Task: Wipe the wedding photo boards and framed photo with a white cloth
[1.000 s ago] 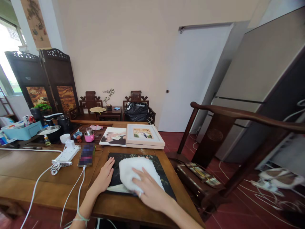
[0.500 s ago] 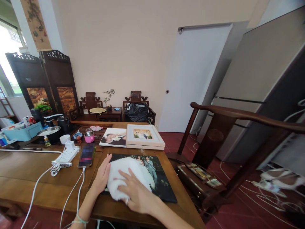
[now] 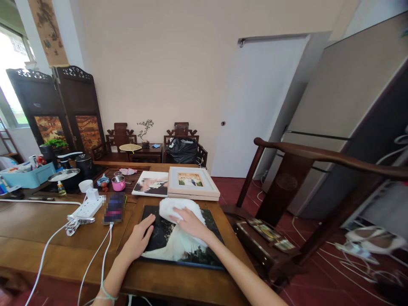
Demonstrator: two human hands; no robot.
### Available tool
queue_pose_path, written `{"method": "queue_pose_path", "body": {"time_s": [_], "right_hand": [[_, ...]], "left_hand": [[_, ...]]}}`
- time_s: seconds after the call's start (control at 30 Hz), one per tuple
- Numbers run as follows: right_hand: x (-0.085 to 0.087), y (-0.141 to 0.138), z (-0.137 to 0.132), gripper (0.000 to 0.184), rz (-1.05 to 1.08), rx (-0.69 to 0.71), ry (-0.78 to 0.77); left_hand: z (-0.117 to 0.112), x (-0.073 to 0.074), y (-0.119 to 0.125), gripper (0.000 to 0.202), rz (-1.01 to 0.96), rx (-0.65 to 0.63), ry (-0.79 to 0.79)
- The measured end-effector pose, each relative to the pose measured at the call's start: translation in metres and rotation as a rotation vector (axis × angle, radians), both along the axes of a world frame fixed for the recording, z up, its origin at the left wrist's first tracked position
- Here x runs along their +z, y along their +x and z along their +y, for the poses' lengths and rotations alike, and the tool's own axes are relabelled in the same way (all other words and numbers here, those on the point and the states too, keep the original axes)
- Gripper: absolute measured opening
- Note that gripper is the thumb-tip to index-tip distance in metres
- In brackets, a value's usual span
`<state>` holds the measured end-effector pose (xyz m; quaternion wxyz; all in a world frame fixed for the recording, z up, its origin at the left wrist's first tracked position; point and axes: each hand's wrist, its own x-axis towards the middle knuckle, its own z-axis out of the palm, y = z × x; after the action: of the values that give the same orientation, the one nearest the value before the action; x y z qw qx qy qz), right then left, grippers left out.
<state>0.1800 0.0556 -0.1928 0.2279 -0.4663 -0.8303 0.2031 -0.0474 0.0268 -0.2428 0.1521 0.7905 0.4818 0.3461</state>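
Note:
A dark wedding photo panel (image 3: pixel 159 244) with a long white dress in it lies flat on the wooden table. My right hand (image 3: pixel 188 223) presses a bunched white cloth (image 3: pixel 167 210) onto the upper part of the panel, covering the upper part of the picture. My left hand (image 3: pixel 140 238) rests with outstretched fingers on the panel's left edge. Behind the panel lie a framed photo (image 3: pixel 191 178) and an unframed photo print (image 3: pixel 149 185).
Left of the panel are a phone (image 3: pixel 114 208) on a white cable, a power strip (image 3: pixel 91 206) and a pink cup (image 3: pixel 118 183). A blue bin (image 3: pixel 30 175) of small items stands far left. A wooden chair (image 3: pixel 287 178) is close on the right.
My right hand has moved the cloth away from me, to the panel's upper part, uncovering the white dress. My left hand has slid slightly nearer to me along the left edge.

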Motion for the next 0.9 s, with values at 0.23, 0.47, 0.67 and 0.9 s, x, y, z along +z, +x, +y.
{"method": "queue_pose_path", "body": {"time_s": [0.23, 0.47, 0.67, 0.9], "right_hand": [[0.01, -0.071, 0.034, 0.045, 0.052, 0.097, 0.004], [0.0, 0.007, 0.023, 0.049, 0.038, -0.001, -0.046], [-0.022, 0.096, 0.002, 0.057, 0.015, -0.266, -0.085], [-0.045, 0.103, -0.101, 0.033, -0.089, -0.072, 0.092]], "left_hand": [[0.001, 0.0, 0.0, 0.038, 0.026, 0.009, 0.008], [-0.002, 0.003, 0.0, 0.039, 0.011, 0.001, 0.011], [-0.003, 0.004, 0.0, 0.039, -0.001, 0.016, 0.028], [-0.001, 0.003, -0.001, 0.039, 0.007, 0.014, 0.036]]}}
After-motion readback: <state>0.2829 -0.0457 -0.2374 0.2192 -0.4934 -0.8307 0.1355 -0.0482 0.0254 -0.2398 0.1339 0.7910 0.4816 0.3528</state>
